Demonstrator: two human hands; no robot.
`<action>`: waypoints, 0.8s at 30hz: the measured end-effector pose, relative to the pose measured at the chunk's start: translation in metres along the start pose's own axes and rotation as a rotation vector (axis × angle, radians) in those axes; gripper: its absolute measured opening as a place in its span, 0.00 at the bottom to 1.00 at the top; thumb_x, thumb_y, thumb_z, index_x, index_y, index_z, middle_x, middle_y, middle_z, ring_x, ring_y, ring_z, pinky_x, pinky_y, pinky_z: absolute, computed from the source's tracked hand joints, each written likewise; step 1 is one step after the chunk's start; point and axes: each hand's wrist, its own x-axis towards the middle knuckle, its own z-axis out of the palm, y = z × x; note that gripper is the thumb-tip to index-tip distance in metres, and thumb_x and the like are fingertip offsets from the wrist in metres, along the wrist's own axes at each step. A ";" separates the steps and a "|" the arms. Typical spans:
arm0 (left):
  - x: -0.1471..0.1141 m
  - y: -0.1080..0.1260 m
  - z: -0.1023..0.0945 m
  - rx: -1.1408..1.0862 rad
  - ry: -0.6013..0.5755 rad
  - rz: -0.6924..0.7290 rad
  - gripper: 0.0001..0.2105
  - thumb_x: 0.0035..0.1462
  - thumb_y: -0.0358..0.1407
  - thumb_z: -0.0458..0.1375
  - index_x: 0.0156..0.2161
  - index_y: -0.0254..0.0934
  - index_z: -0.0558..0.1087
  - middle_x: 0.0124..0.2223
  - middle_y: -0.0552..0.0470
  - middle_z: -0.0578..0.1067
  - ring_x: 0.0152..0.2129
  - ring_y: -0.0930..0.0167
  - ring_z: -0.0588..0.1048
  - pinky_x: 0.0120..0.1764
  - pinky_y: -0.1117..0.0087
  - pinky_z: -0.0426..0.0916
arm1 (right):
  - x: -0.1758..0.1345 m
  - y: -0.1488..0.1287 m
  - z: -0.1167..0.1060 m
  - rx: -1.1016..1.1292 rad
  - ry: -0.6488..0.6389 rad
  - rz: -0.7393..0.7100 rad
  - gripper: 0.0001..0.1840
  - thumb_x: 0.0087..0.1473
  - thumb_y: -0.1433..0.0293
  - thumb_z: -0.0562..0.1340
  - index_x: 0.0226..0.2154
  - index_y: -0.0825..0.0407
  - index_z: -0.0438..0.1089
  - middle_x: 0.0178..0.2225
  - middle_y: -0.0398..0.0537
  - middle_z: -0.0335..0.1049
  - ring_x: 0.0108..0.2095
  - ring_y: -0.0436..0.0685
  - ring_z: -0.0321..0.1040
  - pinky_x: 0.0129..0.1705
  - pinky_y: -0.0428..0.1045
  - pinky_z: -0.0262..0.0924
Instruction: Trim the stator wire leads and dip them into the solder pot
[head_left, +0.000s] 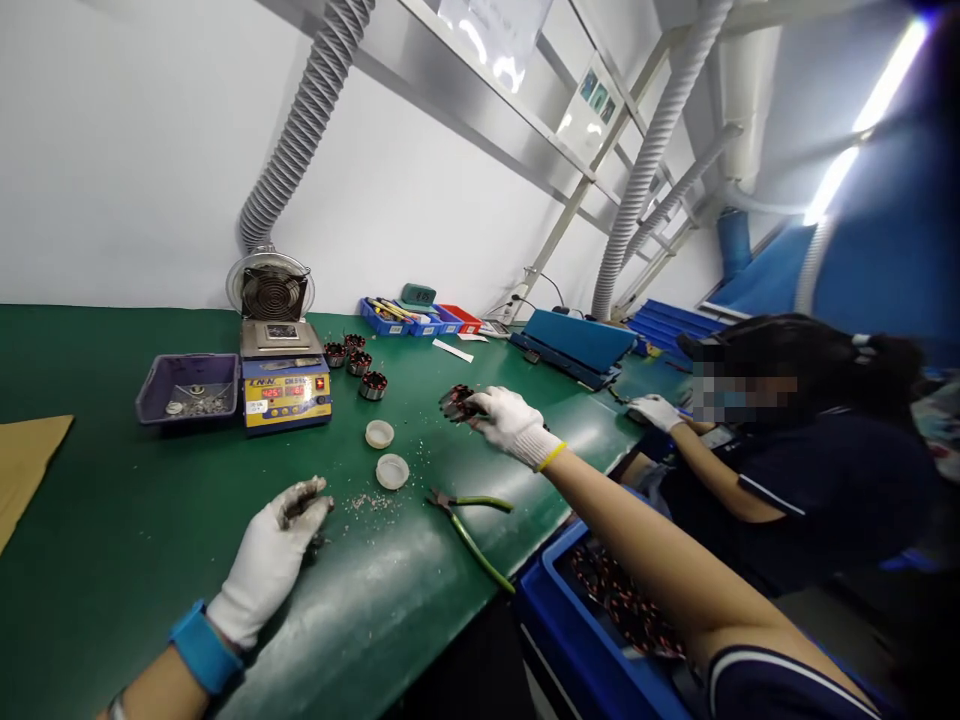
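My right hand (512, 425), in a white glove with a yellow cuff edge, is closed on a motor stator (455, 403) with dark and copper-coloured windings, held over the green bench. My left hand (274, 560), gloved with dirty fingertips, hovers low over the bench at the left; its fingers are loosely bent and apart, with nothing seen in them. Between the hands lie two small round white dishes (392, 471), scattered clippings (371, 503) and green-handled cutters (471, 540) with their jaws apart. Several more stators (373, 385) stand farther back.
A solder pot (286, 390) with a digital display stands under a flexible duct (307, 120). Beside it is a purple tray (187, 362) holding scraps. Blue bins (386, 322) line the wall. A blue crate (600, 660) of stators sits below my right arm. A co-worker (810, 470) works at right.
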 end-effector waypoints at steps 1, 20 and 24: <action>-0.004 0.002 0.001 -0.084 -0.057 -0.051 0.35 0.44 0.55 0.63 0.51 0.32 0.65 0.46 0.40 0.74 0.33 0.66 0.76 0.33 0.66 0.72 | -0.014 -0.020 -0.006 0.027 0.071 -0.194 0.16 0.55 0.64 0.58 0.46 0.49 0.70 0.44 0.52 0.67 0.46 0.59 0.62 0.49 0.53 0.56; -0.016 0.021 -0.007 -0.507 -0.167 -0.245 0.25 0.39 0.38 0.65 0.46 0.35 0.72 0.43 0.49 0.76 0.41 0.64 0.75 0.44 0.68 0.72 | -0.055 -0.183 0.015 1.029 -0.189 -0.620 0.46 0.35 0.64 0.72 0.58 0.48 0.58 0.56 0.49 0.61 0.57 0.59 0.60 0.57 0.53 0.58; -0.014 0.022 -0.015 -0.383 -0.220 -0.341 0.33 0.46 0.61 0.56 0.49 0.37 0.68 0.39 0.46 0.76 0.26 0.66 0.76 0.26 0.67 0.73 | -0.055 -0.188 0.032 1.134 -0.106 -0.480 0.40 0.36 0.67 0.70 0.54 0.49 0.62 0.51 0.47 0.66 0.53 0.57 0.64 0.56 0.51 0.61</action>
